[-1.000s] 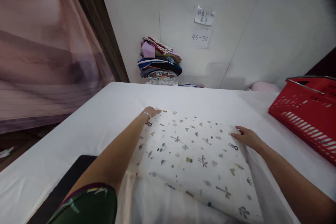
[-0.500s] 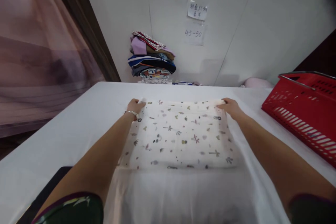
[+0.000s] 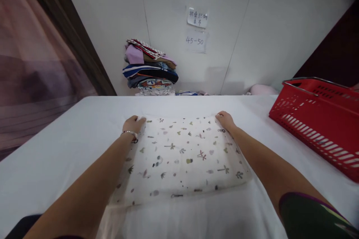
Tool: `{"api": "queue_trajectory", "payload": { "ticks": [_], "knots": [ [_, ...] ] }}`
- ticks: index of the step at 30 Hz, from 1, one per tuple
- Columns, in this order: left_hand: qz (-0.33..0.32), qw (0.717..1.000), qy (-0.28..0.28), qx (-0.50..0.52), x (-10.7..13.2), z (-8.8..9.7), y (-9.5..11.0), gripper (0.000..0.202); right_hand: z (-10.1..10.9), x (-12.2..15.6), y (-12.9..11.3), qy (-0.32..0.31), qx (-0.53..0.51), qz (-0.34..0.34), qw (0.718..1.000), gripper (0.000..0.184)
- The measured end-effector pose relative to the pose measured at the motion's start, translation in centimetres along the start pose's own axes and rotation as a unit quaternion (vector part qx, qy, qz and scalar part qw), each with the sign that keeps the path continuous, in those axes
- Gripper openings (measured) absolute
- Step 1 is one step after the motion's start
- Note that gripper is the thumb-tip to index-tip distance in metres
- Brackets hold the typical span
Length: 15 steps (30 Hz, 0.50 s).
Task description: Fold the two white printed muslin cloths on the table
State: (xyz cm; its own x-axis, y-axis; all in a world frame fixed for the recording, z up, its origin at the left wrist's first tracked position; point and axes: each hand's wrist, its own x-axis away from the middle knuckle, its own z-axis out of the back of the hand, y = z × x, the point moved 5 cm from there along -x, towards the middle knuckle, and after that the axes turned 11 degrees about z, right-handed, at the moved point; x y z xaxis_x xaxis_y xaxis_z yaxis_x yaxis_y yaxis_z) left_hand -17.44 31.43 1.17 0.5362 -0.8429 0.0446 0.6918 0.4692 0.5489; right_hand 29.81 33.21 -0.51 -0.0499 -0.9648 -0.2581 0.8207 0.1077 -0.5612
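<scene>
A folded white cloth with small printed plants (image 3: 182, 157) lies flat on the white-covered table (image 3: 70, 138). My left hand (image 3: 134, 124), with a bracelet at the wrist, grips the cloth's far left corner, fingers curled over the edge. At the far right corner my right hand (image 3: 225, 119) is closed on the cloth in the same way. Both forearms lie along the cloth's two sides.
A red plastic basket (image 3: 316, 119) with a metal handle stands on the table at the right. A stack of folded clothes (image 3: 150, 69) rests against the white wall behind the table, below two paper notes (image 3: 196, 30). A pinkish curtain hangs at the left.
My right hand went from the cloth's right edge up to its far right corner. Both hands now hold the far corners, and the cloth lies squarer and slightly nearer to me.
</scene>
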Motion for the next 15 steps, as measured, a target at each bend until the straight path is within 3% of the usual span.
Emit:
{"api": "queue_trajectory", "payload": {
  "ticks": [5,10,15],
  "knots": [
    [-0.013,1.0,0.011,0.023,0.7,0.4,-0.2,0.032,0.3,0.8,-0.4,0.007,-0.005,0.045,0.999,0.034],
    [-0.033,0.998,-0.002,0.061,0.9,0.8,-0.2,0.031,1.0,2.3,0.9,-0.015,-0.006,-0.04,0.999,0.065],
    [-0.01,0.999,-0.043,0.029,0.6,0.1,-0.5,0.048,1.3,3.1,1.5,0.022,-0.052,-0.054,0.997,0.053]
  ]
}}
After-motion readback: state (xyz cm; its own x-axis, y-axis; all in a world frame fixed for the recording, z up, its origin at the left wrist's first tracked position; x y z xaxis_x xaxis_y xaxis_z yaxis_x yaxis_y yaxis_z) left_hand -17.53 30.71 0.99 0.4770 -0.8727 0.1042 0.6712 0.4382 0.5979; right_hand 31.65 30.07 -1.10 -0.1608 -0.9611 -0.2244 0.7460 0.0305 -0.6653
